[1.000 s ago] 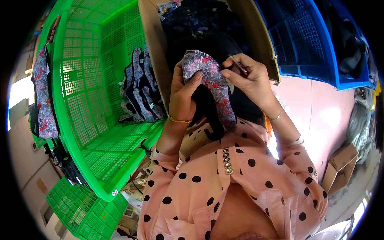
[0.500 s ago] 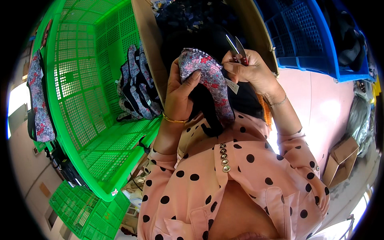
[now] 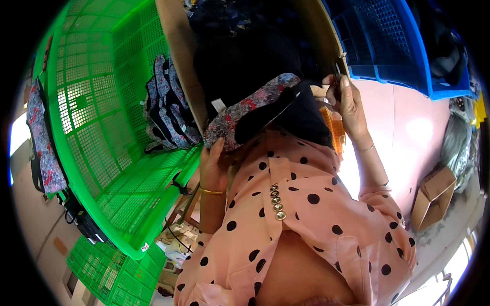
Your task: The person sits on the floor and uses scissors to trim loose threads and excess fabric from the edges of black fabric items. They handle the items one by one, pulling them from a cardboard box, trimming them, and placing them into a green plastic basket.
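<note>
A curved strip of floral fabric with a black backing (image 3: 240, 110) lies slantwise across my lap, a small white label sticking out from its upper edge. My left hand (image 3: 212, 171) is closed on its lower left end, fingers partly hidden under the cloth. Off to the right, my right hand (image 3: 350, 104) grips a pair of scissors (image 3: 337, 81), apart from the fabric. The scissors are seen nearly edge-on, so whether their blades are spread is unclear.
A green plastic crate (image 3: 92, 127) at the left holds several similar floral pieces (image 3: 168, 109); another floral piece (image 3: 43, 137) hangs over its outer rim. Ahead stands a cardboard box (image 3: 178, 56) with dark contents. A blue crate (image 3: 380, 46) is at the upper right.
The floral strip has swung from hanging down to lying slantwise, its label now toward the left. My left hand has moved down and left; my right hand has drawn away rightward with the scissors.
</note>
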Motion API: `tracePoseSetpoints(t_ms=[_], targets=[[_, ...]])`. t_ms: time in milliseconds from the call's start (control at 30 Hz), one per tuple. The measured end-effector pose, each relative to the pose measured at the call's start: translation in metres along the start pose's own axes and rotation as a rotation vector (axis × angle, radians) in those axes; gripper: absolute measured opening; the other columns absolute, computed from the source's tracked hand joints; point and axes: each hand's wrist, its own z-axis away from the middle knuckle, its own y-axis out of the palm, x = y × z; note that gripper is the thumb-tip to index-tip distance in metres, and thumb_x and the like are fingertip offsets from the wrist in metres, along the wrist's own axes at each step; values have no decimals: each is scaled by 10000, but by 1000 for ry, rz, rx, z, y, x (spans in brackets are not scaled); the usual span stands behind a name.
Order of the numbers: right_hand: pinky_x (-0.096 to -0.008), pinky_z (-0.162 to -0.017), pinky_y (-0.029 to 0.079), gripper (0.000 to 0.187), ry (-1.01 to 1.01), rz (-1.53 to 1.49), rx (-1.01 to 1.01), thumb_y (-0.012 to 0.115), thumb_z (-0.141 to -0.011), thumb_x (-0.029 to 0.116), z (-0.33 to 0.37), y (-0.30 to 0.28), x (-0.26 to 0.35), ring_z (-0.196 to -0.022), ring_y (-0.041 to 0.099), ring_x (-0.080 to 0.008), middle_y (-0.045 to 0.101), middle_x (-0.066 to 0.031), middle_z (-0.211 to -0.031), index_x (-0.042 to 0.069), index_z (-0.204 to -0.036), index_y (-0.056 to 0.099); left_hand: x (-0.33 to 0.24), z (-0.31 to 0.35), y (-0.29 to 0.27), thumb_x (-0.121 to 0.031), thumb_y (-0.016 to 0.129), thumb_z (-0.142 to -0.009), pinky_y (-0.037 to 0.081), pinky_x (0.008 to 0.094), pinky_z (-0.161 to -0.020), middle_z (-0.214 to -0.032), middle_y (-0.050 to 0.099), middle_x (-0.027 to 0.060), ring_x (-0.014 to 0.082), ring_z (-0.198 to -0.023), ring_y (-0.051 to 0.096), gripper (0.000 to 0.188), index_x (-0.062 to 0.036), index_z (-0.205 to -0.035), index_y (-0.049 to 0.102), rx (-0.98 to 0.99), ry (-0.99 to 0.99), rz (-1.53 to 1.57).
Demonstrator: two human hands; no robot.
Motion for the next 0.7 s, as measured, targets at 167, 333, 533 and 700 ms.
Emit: tracePoseSetpoints(t_ms=[167, 333, 533, 700], targets=[[-222, -583, 369, 444, -31, 164, -69, 422, -1031, 422, 25, -6, -33, -618, 429, -80, 458, -3, -663, 21, -913, 573, -9, -20, 35, -119, 631, -912, 443, 312, -801, -979, 623, 48, 182, -829, 553, 281, -20, -1172, 591, -294, 958, -978], [-284, -594, 425, 409, -23, 283, 73, 520, -996, 388, 40, -5, -30, -616, 495, -144, 526, -59, -679, -4, -897, 583, -42, -58, 119, -90, 663, -880, 450, 275, -768, -860, 654, 59, 160, -802, 564, 160, -35, -1026, 698, 441, 864, -1298], [-349, -613, 443, 360, -29, 396, 125, 557, -978, 348, 47, 11, -23, -632, 542, -257, 555, -147, -706, -6, -930, 607, -29, -105, 151, -129, 742, -837, 468, 221, -689, -812, 664, 17, 73, -756, 574, 184, 0, -959, 692, 830, 494, -1187], [-351, -618, 446, 344, -20, 370, 78, 562, -976, 327, 46, 25, -14, -643, 551, -276, 564, -169, -723, -13, -935, 596, -44, -112, 164, -99, 747, -828, 513, 202, -680, -824, 689, 46, 75, -741, 620, 167, 22, -934, 701, 840, 151, -1006]])
